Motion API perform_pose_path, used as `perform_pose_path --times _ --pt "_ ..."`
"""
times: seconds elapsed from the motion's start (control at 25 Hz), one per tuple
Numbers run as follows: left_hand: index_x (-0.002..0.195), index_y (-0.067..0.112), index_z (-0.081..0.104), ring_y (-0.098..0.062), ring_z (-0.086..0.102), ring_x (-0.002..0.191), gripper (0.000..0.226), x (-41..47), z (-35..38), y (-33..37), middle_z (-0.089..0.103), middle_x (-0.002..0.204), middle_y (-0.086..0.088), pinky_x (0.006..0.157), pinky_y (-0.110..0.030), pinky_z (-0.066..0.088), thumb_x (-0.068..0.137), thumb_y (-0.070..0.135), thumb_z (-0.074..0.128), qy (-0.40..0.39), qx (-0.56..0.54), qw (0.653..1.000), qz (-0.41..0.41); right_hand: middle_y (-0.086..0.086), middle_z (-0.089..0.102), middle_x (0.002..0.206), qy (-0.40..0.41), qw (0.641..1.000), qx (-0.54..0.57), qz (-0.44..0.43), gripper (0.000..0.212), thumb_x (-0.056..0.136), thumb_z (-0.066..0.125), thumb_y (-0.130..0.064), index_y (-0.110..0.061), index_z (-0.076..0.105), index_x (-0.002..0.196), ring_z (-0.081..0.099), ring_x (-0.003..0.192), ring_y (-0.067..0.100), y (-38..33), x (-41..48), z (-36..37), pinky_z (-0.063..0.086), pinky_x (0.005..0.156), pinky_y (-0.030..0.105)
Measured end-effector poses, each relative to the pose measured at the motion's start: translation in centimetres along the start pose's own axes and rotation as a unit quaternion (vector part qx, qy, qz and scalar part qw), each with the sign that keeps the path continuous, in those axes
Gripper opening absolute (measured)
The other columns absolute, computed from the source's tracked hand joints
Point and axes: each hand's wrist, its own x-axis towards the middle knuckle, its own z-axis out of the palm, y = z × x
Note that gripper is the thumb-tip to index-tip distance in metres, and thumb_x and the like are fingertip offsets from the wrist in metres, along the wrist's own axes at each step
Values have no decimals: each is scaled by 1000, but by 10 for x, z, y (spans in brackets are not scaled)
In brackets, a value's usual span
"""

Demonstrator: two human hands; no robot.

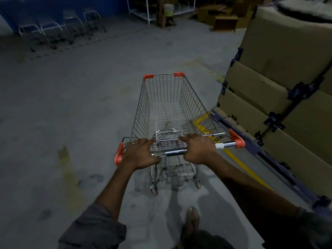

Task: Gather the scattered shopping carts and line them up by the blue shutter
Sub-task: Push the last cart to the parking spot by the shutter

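1. Sleeve (93, 229) and forearms reach forward. The left hand (139, 153) and right hand (199, 150) sit on the handle bar (175, 152) of the shopping cart (168, 105). The fingers of both hands are curled round the bar and closed on it, not spread.
2. Cart position: on the concrete floor (71, 105), basket empty, nose pointing ahead. The row of parked carts (53, 31) stands by the blue shutter (53, 6), well apart from it, far ahead on the left.
3. Risk, right side: the orange end cap (237, 139) of the handle lies just beside the pallet (265, 159) under the stacked boxes (280, 87). A drift to the right would likely snag the cap or scrape a box.
4. Risk, turning: reaching the row calls for a left turn. If begun here, the rear may swing right into the pallet.
5. Risk, feet: one foot (192, 217) lands near the rear wheel (154, 192). A long stride could strike it.
6. Risk, docking: the light is dim. Excess speed could knock the parked row out of line.
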Motion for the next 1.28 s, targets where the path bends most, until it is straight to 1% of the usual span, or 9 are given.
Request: perform_pose_path --times 0.2,0.36,0.52,0.68,0.8,1.0,1.12,1.2,1.28 --pt "154 36 37 -23 44 140 104 71 -26 -36 47 155 3 112 -45 36 63 84 27 60 29 998 -22 -3 67 114 34 998 -36 -40 63 68 57 -39 -31 61 131 64 109 24 2 101 -12 53 82 37" --pt "154 38 36 -20 44 140 97 135 -45 -65 49 153 6 108 -42 45 66 78 32 76 14 996 -49 1 69 105 47 995 -51 -71 54 69 59 -37 -25 66 121 66 102 26 8 187 -20 51 75 35" --pt "153 38 38 -17 43 142 93 194 -62 -90 47 155 8 109 -40 45 68 74 34 86 20 993 -80 3 71 100 56 994 -44 -87 50 66 60 -32 -20 66 114 68 96 27 13 267 -26 51 70 34" --pt "150 42 42 -17 44 142 86 245 -79 -115 46 156 8 109 -41 46 70 72 37 87 23 992 -90 4 69 108 35 994 -32 -100 42 71 61 -32 -17 67 110 65 103 29 15 334 -38 51 76 37" --pt "150 41 43 -17 42 144 87 282 -94 -138 42 159 9 109 -42 46 70 74 36 80 15 992 -97 3 62 128 15 992 -52 -117 50 76 54 -41 -20 69 118 57 119 26 13 386 -51 49 89 38" --pt "147 40 49 -14 44 142 84 349 -116 -184 42 158 13 107 -38 46 70 72 39 101 9 991 -93 2 61 133 1 991 -29 -128 70 68 39 -48 -22 63 128 52 125 25 3 473 -65 46 97 36" --pt "147 41 48 -13 45 141 82 396 -131 -221 43 158 14 106 -36 46 70 71 44 108 -4 990 -91 2 62 129 9 992 -5 -129 65 74 53 -48 -22 55 134 55 122 25 -5 533 -68 47 93 37" --pt "150 42 42 -12 47 139 82 427 -143 -247 46 155 13 104 -34 46 73 66 55 120 -23 988 -91 3 63 129 14 992 13 -128 73 76 63 -44 -24 45 143 57 119 26 -11 574 -71 49 92 39" --pt "153 41 36 -15 47 139 86 459 -156 -272 46 156 11 104 -35 46 75 62 63 117 -38 988 -90 3 61 135 -1 992 12 -129 79 76 63 -45 -28 38 149 56 123 27 -19 617 -77 49 97 42"
